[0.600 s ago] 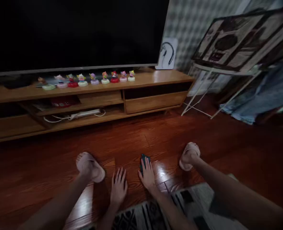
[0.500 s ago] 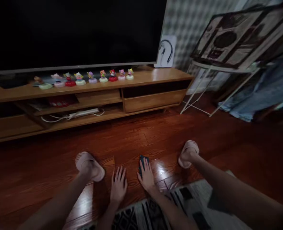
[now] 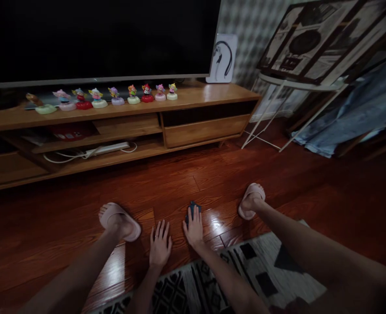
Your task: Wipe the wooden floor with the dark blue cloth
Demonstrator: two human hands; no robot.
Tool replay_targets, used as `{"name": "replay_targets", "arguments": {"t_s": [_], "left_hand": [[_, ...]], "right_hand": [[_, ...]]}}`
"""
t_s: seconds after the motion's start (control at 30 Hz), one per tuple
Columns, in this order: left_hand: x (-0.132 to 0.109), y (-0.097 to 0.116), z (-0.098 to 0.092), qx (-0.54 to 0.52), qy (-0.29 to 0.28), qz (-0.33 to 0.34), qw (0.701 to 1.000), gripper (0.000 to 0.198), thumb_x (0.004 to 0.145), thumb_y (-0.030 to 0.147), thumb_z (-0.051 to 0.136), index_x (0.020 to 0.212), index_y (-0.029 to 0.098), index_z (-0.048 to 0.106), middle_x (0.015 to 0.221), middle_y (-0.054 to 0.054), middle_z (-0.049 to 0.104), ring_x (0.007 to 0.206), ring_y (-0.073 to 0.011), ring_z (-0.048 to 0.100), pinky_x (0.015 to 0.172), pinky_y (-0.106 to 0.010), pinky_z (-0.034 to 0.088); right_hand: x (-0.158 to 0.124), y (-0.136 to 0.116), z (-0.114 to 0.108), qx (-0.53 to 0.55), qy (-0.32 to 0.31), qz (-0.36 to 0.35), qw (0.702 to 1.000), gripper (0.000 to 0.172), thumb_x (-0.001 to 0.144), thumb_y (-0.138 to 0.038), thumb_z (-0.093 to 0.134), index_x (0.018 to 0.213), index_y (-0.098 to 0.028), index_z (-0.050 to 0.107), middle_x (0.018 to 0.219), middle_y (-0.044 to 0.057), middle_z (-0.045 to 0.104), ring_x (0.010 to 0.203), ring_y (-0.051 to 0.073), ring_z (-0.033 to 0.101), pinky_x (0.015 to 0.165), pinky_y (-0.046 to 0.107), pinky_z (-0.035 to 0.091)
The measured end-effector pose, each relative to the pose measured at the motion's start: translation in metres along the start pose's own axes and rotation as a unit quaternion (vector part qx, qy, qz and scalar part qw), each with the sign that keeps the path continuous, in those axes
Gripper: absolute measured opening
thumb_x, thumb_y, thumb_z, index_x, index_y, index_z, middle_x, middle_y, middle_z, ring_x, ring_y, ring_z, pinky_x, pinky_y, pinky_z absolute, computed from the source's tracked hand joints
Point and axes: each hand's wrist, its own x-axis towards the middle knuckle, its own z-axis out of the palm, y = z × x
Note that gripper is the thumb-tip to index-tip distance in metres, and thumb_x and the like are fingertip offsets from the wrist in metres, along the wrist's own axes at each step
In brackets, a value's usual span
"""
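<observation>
I sit on a patterned rug [image 3: 245, 270] with both legs stretched over the dark wooden floor [image 3: 167, 183], pink slippers on my feet. My left hand [image 3: 159, 244] lies flat on the floor between my legs, fingers spread, holding nothing. Just to its right, my right hand [image 3: 194, 226] presses down on a small dark teal cloth [image 3: 191, 207]. Only the cloth's far edge shows beyond my fingertips.
A low wooden TV cabinet [image 3: 193, 117] runs along the wall, with a row of several small figurines [image 3: 114, 93] under a large black screen [image 3: 98, 39]. A power strip with cables [image 3: 98, 150] lies on its lower shelf. A white folding stand [image 3: 287, 109] and blue fabric [image 3: 353, 117] stand at right.
The view has tilted slightly, so everything sits a little higher in the frame. Both hands stay on the floor in the same pose, the right one still on the cloth.
</observation>
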Motion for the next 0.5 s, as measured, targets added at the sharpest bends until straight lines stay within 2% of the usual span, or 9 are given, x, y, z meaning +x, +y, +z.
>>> {"name": "replay_targets", "arguments": {"t_s": [0.07, 0.13, 0.2, 0.23, 0.3, 0.4, 0.47, 0.5], "left_hand": [[0.0, 0.0, -0.001, -0.01, -0.002, 0.001, 1.0, 0.058, 0.096, 0.029, 0.038, 0.153, 0.023, 0.039, 0.16, -0.007, 0.044, 0.15, -0.0239, 0.034, 0.123, -0.051, 0.028], [0.001, 0.001, -0.004, -0.019, -0.004, -0.001, 1.0, 0.058, 0.096, 0.029, 0.038, 0.154, 0.023, 0.037, 0.16, -0.007, 0.043, 0.15, -0.0238, 0.034, 0.123, -0.051, 0.027], [0.001, 0.002, -0.006, -0.025, -0.007, -0.003, 1.0, 0.059, 0.096, 0.029, 0.038, 0.155, 0.023, 0.036, 0.16, -0.007, 0.043, 0.15, -0.0238, 0.034, 0.123, -0.051, 0.027], [0.002, 0.002, -0.007, -0.026, -0.009, -0.003, 1.0, 0.059, 0.096, 0.029, 0.038, 0.155, 0.022, 0.036, 0.16, -0.008, 0.043, 0.15, -0.0239, 0.034, 0.123, -0.052, 0.027], [0.002, 0.003, -0.009, -0.025, -0.014, -0.004, 1.0, 0.059, 0.096, 0.029, 0.038, 0.154, 0.021, 0.037, 0.16, -0.008, 0.044, 0.15, -0.0243, 0.035, 0.123, -0.052, 0.029], [0.002, 0.004, -0.011, -0.025, -0.017, -0.01, 0.999, 0.058, 0.096, 0.029, 0.039, 0.153, 0.021, 0.039, 0.158, -0.008, 0.046, 0.149, -0.0247, 0.037, 0.122, -0.052, 0.03], [0.002, 0.005, -0.012, -0.028, -0.016, -0.012, 0.999, 0.058, 0.096, 0.029, 0.039, 0.154, 0.022, 0.038, 0.159, -0.008, 0.045, 0.149, -0.0245, 0.037, 0.123, -0.052, 0.029], [0.002, 0.005, -0.012, -0.029, -0.015, -0.011, 0.999, 0.059, 0.096, 0.029, 0.039, 0.154, 0.022, 0.038, 0.159, -0.008, 0.045, 0.149, -0.0244, 0.036, 0.123, -0.052, 0.028]], "right_hand": [[-0.012, -0.007, 0.001, 0.012, -0.028, -0.094, 0.995, 0.073, 0.098, -0.037, 0.048, 0.162, -0.015, 0.02, 0.169, 0.015, 0.015, 0.155, 0.029, 0.016, 0.124, 0.05, 0.022], [-0.014, 0.002, -0.006, 0.021, -0.071, -0.213, 0.974, 0.072, 0.097, -0.035, 0.05, 0.162, -0.021, 0.023, 0.169, 0.01, 0.018, 0.155, 0.025, 0.019, 0.124, 0.046, 0.023], [-0.002, 0.029, -0.018, 0.018, -0.102, -0.286, 0.952, 0.066, 0.096, -0.032, 0.05, 0.159, -0.025, 0.031, 0.168, 0.006, 0.025, 0.153, 0.022, 0.023, 0.124, 0.043, 0.024], [0.007, 0.048, -0.026, 0.009, -0.108, -0.289, 0.951, 0.063, 0.096, -0.03, 0.048, 0.157, -0.025, 0.035, 0.166, 0.006, 0.029, 0.153, 0.021, 0.025, 0.124, 0.042, 0.024], [0.03, 0.09, -0.04, -0.018, -0.092, -0.219, 0.971, 0.058, 0.096, -0.026, 0.043, 0.154, -0.023, 0.042, 0.163, 0.007, 0.036, 0.151, 0.021, 0.028, 0.123, 0.043, 0.025], [0.056, 0.137, -0.051, -0.05, -0.015, -0.022, 0.998, 0.057, 0.098, -0.026, 0.034, 0.154, -0.017, 0.041, 0.162, 0.012, 0.037, 0.151, 0.024, 0.028, 0.122, 0.047, 0.026], [0.068, 0.142, -0.049, -0.041, 0.036, 0.086, 0.995, 0.059, 0.099, -0.027, 0.028, 0.155, -0.012, 0.037, 0.163, 0.017, 0.034, 0.152, 0.028, 0.025, 0.121, 0.053, 0.026], [0.073, 0.135, -0.045, -0.032, 0.052, 0.12, 0.991, 0.06, 0.1, -0.026, 0.025, 0.156, -0.008, 0.036, 0.162, 0.021, 0.032, 0.152, 0.03, 0.023, 0.12, 0.057, 0.024]]}}
